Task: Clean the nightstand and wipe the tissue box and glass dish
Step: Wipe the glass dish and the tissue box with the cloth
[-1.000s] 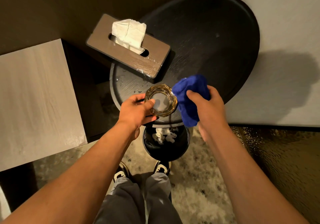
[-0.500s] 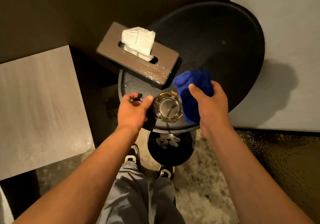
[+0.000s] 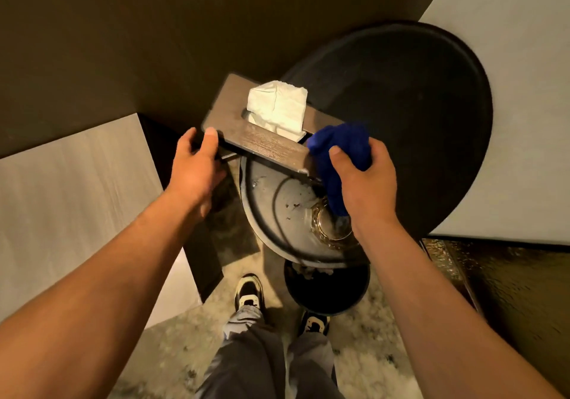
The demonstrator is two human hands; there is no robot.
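A brown wooden tissue box (image 3: 262,142) with a white tissue (image 3: 277,107) sticking out is lifted and tilted over the lower round shelf (image 3: 268,210) of the black nightstand. My left hand (image 3: 197,170) grips the box's left end. A bunched blue cloth (image 3: 339,152) is clutched in my right hand (image 3: 367,183), pressed against the box's right end. The glass dish (image 3: 330,229) rests on the lower shelf, partly hidden under my right wrist. The shelf surface shows wet streaks and small crumbs.
The nightstand's large black round top (image 3: 401,115) lies behind the box. A black waste bin (image 3: 327,290) with crumpled paper stands under the shelf, by my shoes. A light wooden surface (image 3: 68,213) is to the left, white bedding (image 3: 509,90) to the right, a dark wall behind.
My left hand let go of the glass dish, which now sits on the lower shelf, and took the tissue box's left end, lifting it. My right hand moved the cloth up to the box.
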